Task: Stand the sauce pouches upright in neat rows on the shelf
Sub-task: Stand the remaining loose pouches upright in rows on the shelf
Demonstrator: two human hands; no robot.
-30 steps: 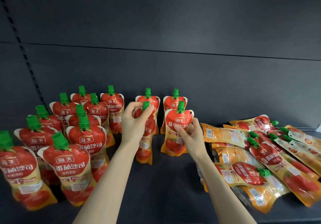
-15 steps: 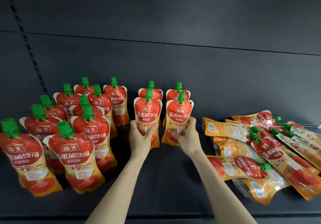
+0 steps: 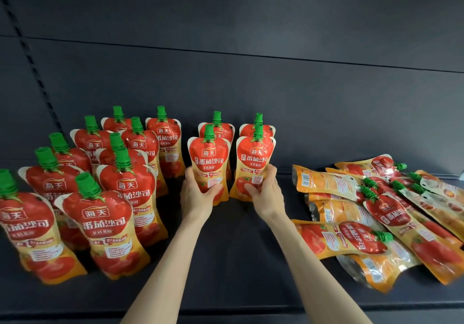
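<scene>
Setting step: left hand grips left pouch, right hand right pouch, both upright; next, I judge: release, reach pile.

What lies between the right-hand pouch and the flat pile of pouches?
Only a bare strip of dark shelf, in the head view; the right hand gripping that upright pouch borders it, and the flat pile starts just beyond.

Bare forearms (slim, long) lead to bare left hand and right hand.
</scene>
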